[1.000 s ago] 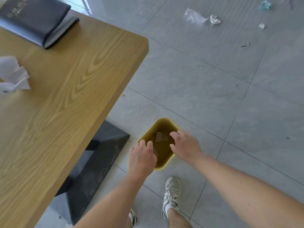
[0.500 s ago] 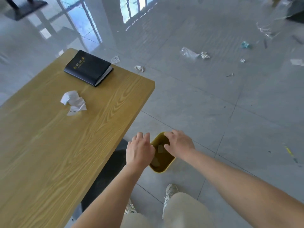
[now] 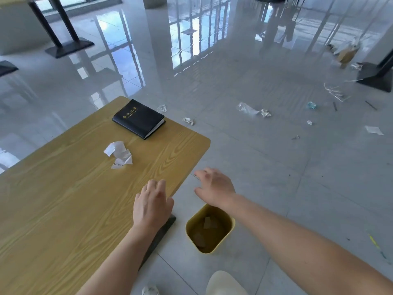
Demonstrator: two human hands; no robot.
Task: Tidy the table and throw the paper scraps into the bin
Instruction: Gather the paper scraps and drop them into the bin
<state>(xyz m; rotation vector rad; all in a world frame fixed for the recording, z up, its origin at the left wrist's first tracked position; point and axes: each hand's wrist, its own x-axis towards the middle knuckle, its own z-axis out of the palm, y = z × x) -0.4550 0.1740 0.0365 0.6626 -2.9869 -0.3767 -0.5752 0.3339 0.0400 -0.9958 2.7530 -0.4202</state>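
Note:
A crumpled white paper scrap [image 3: 119, 154] lies on the wooden table [image 3: 63, 201], a little nearer to me than a black notebook [image 3: 138, 118] at the far corner. A small yellow bin [image 3: 230, 226] stands on the floor by the table's right edge, with paper scraps inside it. My left hand [image 3: 152, 204] hovers over the table's right edge, fingers apart, holding nothing. My right hand [image 3: 214, 188] is above the floor just beyond the bin, open and empty.
The table's dark base [image 3: 158, 236] shows under its edge beside the bin. Crumpled paper and plastic litter [image 3: 252, 110] is scattered over the glossy grey floor to the right. Other table bases [image 3: 69, 46] stand at the far left and far right [image 3: 377, 78].
Both hands have lifted out of the bin and moved up toward the table. My view has risen, bringing the notebook, the paper scrap and more floor into sight.

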